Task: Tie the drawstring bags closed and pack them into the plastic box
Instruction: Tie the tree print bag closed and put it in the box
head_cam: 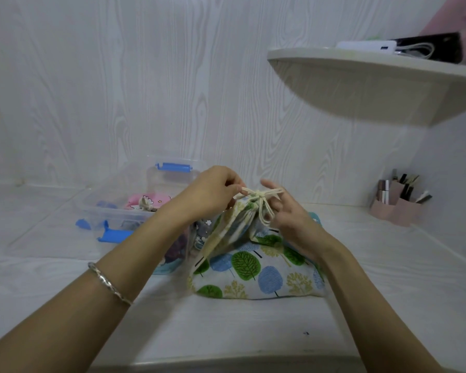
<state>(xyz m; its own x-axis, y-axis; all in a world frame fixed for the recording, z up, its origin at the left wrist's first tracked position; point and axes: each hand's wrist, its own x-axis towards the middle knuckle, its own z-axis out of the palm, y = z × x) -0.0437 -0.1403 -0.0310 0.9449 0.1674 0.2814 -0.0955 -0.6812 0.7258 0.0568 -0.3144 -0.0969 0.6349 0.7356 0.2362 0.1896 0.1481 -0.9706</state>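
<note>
A cloth drawstring bag with green, blue and yellow tree prints [256, 273] lies on the white surface in front of me, its neck gathered upward. A cream drawstring [258, 196] is knotted at the neck. My left hand [213, 192] pinches one end of the cord on the left. My right hand [288, 211] has the other end looped over its fingers on the right. Behind my left arm stands the clear plastic box [119, 208] with blue latches, holding a pink drawstring bag [148, 201]. Another patterned bag [178, 246] lies partly hidden by my left forearm.
A rounded white shelf [374, 84] juts out at upper right, carrying a white device and cable. A pink organiser [398, 203] with cosmetics sits in the right corner. White wood-grain walls close in behind and on the right.
</note>
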